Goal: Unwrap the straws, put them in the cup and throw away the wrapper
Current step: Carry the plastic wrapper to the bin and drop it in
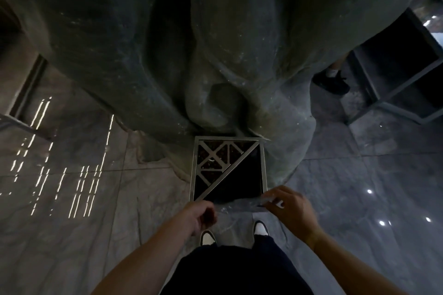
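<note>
The clear wrapper (pixel 242 206) stretches almost level between both hands, just before the bin (pixel 229 170). The right hand (pixel 287 208) pinches its end; the left hand (pixel 201 214) is curled, grip unclear. The dark bin opening lies directly ahead, nearer the right hand

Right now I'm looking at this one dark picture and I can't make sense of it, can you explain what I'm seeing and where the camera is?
The camera sits on a person's head and looks down, so you see their own arms and shoes from above. There is no machine. The left hand and the right hand hold a clear plastic wrapper stretched between them; the fingers of the right hand pinch one end. Just ahead stands a square metal bin, its top half grille, half dark opening. Behind it rises a large rock-like sculpture. The floor is shiny stone tile that reflects lights. No cup or straws show here. A second person's dark shoe appears at the upper right.
</note>
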Tool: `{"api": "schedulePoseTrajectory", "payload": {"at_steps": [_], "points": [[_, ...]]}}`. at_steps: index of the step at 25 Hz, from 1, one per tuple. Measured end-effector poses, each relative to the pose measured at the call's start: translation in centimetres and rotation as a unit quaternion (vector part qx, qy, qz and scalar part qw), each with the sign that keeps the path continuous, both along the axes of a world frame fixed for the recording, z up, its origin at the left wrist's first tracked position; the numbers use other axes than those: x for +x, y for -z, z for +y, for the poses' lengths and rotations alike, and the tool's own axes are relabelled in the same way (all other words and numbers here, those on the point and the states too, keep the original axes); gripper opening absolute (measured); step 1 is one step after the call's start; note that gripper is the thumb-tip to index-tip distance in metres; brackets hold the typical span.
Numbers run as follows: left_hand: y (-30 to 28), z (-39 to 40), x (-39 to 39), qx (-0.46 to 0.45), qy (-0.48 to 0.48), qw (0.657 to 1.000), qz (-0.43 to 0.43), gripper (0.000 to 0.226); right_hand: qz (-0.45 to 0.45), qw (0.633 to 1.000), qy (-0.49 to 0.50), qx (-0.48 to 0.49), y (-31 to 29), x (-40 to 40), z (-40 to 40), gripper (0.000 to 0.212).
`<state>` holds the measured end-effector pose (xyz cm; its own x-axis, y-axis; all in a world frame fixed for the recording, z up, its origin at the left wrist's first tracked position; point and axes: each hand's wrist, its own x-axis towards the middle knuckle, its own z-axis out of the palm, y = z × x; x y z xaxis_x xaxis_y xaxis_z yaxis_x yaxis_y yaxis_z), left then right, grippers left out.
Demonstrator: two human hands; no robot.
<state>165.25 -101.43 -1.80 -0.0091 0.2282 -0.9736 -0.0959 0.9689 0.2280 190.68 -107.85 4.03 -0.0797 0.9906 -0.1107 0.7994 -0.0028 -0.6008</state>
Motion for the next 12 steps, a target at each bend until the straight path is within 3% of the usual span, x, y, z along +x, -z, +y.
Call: {"api": "schedulePoseTrajectory", "payload": {"at_steps": [2,4,8,10,12], "points": [[-0.5,0.1,0.4,0.060,0.066,0.994,0.064,0.013,-0.013,0.999,-0.023,-0.018,0.7,0.6,1.4,0.011],[-1.1,-0.3,0.7,0.174,0.152,0.967,0.106,0.013,-0.023,0.998,-0.036,-0.039,1.5,1.3,2.5,0.011],[-2.6,-2.2,0.4,0.393,0.325,0.850,0.133,0.045,-0.039,0.992,-0.079,-0.091,3.3,2.2,4.5,0.015],[-2.8,-2.8,0.3,0.426,0.421,0.785,0.160,0.055,-0.041,0.989,-0.091,-0.107,3.8,2.4,5.1,0.017],[-2.5,-3.0,0.4,0.439,0.472,0.730,0.225,0.045,-0.049,0.986,-0.107,-0.115,4.1,2.4,5.4,0.017]]}}
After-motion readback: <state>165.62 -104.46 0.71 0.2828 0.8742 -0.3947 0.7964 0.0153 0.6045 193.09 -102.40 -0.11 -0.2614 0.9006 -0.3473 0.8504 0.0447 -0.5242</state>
